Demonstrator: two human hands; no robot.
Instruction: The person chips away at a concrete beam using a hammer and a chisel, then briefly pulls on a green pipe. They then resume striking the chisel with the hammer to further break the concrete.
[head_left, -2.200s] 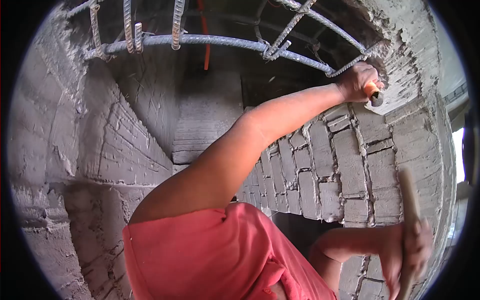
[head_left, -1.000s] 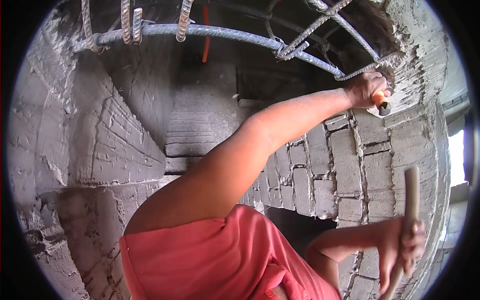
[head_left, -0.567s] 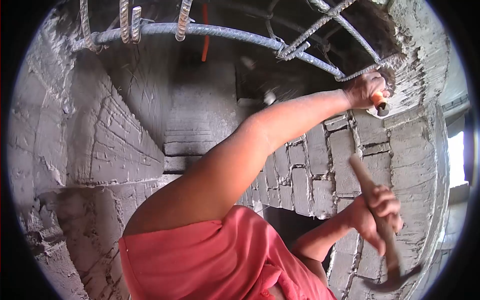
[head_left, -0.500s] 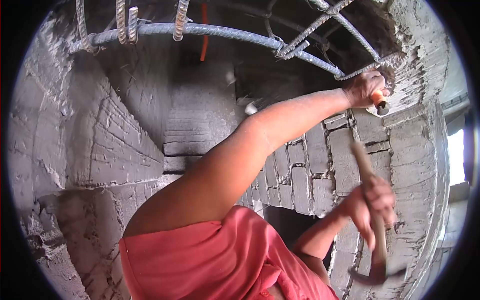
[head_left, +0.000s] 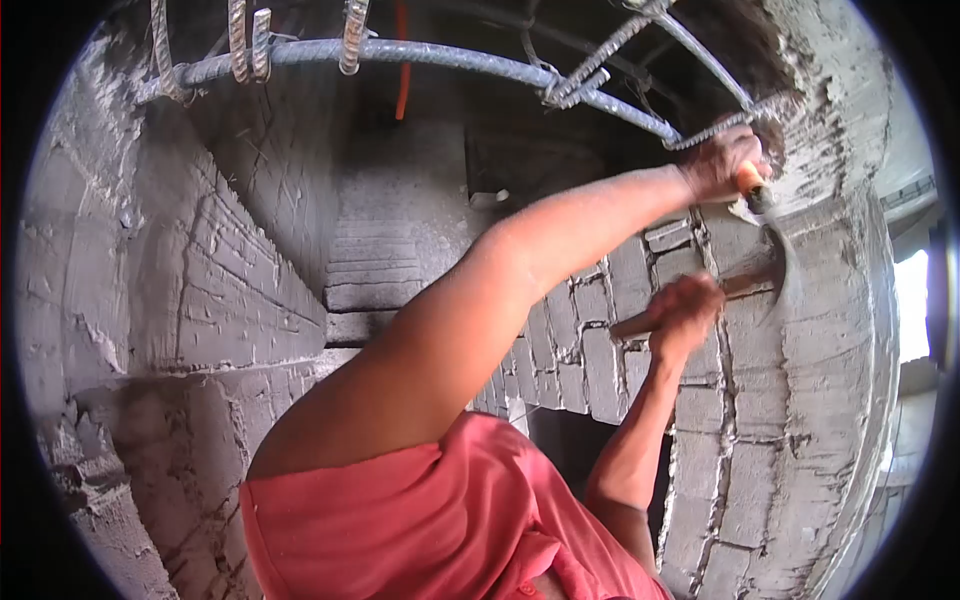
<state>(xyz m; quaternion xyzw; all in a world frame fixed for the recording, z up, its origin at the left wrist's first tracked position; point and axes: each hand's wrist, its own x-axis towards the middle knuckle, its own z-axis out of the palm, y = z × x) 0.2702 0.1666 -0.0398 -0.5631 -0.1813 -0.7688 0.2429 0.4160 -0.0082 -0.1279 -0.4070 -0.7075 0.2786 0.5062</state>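
My left hand (head_left: 722, 165) is wrapped round a chisel (head_left: 750, 180) with an orange grip, up against the rough concrete edge at the upper right. The chisel's metal butt points down towards me; its working end is hidden behind the hand. Below it, my right hand (head_left: 686, 308) grips the wooden handle of a hammer (head_left: 782, 265). The hammer has a narrow, curved metal head. Its upper end is at the chisel's butt and seems to touch it, though blur hides the exact contact.
Bent steel rebar (head_left: 450, 60) crosses the top, close above my left hand. A brick wall (head_left: 745, 420) with mortar joints runs down the right. Grey steps (head_left: 375, 290) lie far below, beside a plastered wall (head_left: 235, 270). An orange tube (head_left: 402, 80) hangs behind the rebar.
My right hand has swung the hammer upward, from low on the right to the chisel's butt, turning the handle from near upright to nearly level. My left hand stays almost in place.
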